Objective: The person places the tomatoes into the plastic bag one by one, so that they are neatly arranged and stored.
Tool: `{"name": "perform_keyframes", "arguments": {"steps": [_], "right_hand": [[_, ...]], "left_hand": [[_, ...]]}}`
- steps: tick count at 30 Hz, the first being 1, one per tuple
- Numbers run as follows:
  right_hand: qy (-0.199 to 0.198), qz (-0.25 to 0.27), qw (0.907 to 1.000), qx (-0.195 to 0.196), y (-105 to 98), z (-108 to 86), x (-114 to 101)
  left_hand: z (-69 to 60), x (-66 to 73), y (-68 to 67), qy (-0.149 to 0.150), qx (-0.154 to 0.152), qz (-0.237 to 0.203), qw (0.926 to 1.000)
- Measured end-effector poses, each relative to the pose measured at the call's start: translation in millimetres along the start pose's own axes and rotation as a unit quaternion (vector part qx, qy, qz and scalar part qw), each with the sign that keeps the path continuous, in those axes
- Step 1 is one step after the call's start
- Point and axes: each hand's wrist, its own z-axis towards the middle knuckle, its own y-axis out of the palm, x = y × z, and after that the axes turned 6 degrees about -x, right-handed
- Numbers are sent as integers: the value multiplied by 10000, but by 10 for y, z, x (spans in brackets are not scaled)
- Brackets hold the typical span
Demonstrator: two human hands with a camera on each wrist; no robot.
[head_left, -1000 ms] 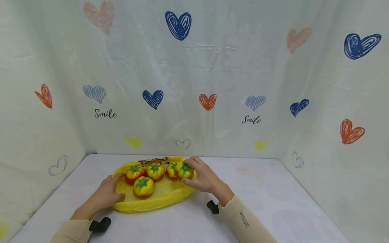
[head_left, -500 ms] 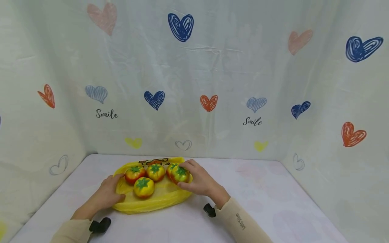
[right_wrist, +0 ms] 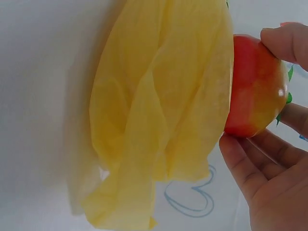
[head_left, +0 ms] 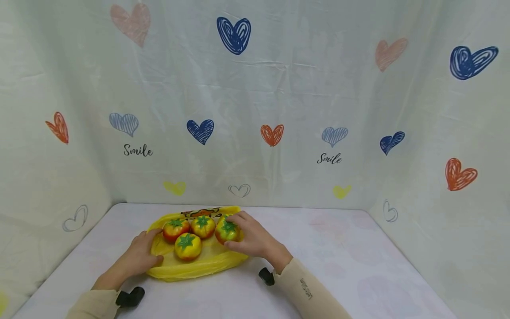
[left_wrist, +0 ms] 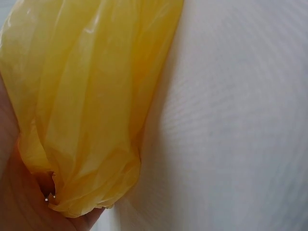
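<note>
A yellow plastic bag (head_left: pixel 199 269) lies spread open on the table, with several red-and-yellow toy tomatoes in it, each with a green star-shaped top. My left hand (head_left: pixel 137 254) grips the bag's left edge; in the left wrist view the bag's plastic (left_wrist: pixel 86 106) bunches up by the palm. Between thumb and fingers, my right hand (head_left: pixel 255 238) holds one tomato (head_left: pixel 228 233) over the bag's right side. In the right wrist view, this tomato (right_wrist: pixel 255 91) is partly behind the bag's edge. It mostly covers another tomato behind it. Three others show plainly, including the front one (head_left: pixel 188 246).
The white table (head_left: pixel 342 266) stretches right and in front of the bag. Behind it hangs a white curtain (head_left: pixel 295 177) printed with hearts and the word Smile. Black wrist mounts (head_left: pixel 130 297) sit on both sleeves.
My right hand has moved left and slightly down with the tomato, from the bag's right rim to over its inside. My left hand has stayed on the bag's left edge.
</note>
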Motion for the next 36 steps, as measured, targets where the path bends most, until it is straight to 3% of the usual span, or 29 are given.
{"name": "perform_keyframes", "arguments": {"steps": [13, 21, 36], "right_hand": [[67, -283, 9995, -106, 123, 86, -48], [75, -242, 9996, -137, 191, 105, -53], [567, -81, 9982, -185, 273, 180, -71]], "left_hand": [[0, -13, 3, 153, 98, 24, 9998], [-4, -10, 9, 71, 42, 20, 10000], [-8, -7, 14, 36, 62, 32, 10000]]}}
